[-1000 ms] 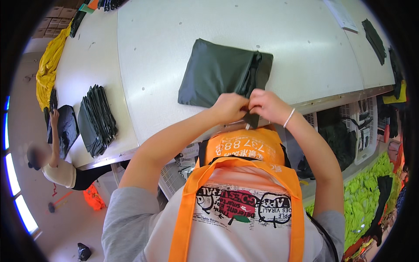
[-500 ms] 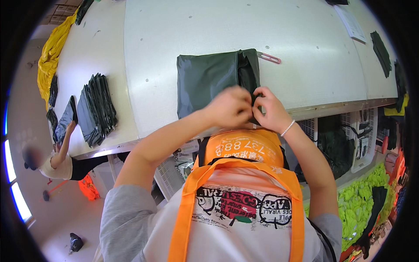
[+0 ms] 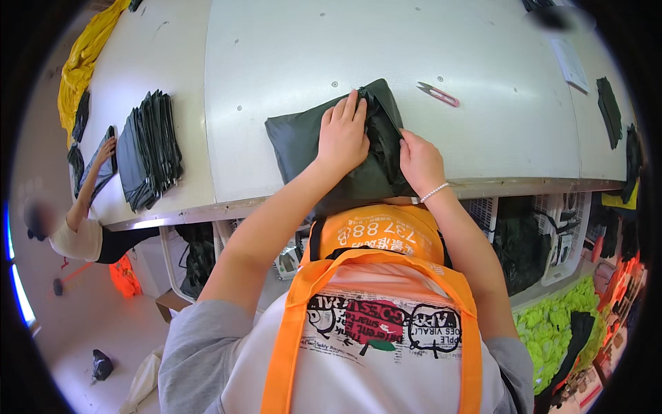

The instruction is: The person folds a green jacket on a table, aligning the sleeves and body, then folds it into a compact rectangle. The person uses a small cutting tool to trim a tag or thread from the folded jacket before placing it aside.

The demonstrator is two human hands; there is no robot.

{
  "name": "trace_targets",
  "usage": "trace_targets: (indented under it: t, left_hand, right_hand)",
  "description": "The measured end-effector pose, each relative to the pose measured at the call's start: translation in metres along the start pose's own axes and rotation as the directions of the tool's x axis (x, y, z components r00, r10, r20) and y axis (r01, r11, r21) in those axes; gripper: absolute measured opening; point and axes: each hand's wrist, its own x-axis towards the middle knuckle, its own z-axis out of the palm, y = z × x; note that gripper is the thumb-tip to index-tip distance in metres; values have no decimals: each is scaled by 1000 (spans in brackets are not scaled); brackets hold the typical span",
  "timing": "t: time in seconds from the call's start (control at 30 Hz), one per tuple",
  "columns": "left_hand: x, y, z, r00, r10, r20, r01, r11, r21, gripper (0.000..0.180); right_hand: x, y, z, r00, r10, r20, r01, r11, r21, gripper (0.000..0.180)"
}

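Observation:
A dark green folded fabric bag point(image 3: 303, 141) lies at the near edge of the white table point(image 3: 289, 62), partly hanging over it. My left hand point(image 3: 341, 134) lies flat on top of it with fingers pointing away from me. My right hand point(image 3: 419, 162) grips the bunched fabric at the bag's right end. A small pink thread snip point(image 3: 438, 94) lies on the table just beyond my right hand.
A stack of dark folded bags point(image 3: 148, 148) sits at the table's left. Another person point(image 3: 76, 228) reaches onto the far left end, near yellow fabric point(image 3: 83, 58). White baskets point(image 3: 552, 234) with dark items and bright green fabric point(image 3: 558, 324) are under the table at right.
My view has shifted and the bag now sits lower and nearer me. My left hand has moved from the bag's right end to lie flat on top; my right hand stays on the bunched end.

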Motion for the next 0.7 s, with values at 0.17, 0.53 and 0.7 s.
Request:
trace_targets:
  t: [0.17, 0.53, 0.7]
  left_hand:
    - [18, -12, -7, 993, -90, 71, 91, 996, -20, 35]
    - [48, -7, 1, 982, -187, -31, 121, 744, -657, 18]
    - [15, -32, -17, 976, 202, -87, -219, 882, -416, 33]
  right_hand:
    - [4, -7, 5, 1000, 6, 30, -7, 1000, 17, 22]
    - [11, -15, 0, 996, 70, 54, -71, 997, 10, 24]
    - [12, -9, 5, 997, 82, 13, -83, 994, 68, 24]
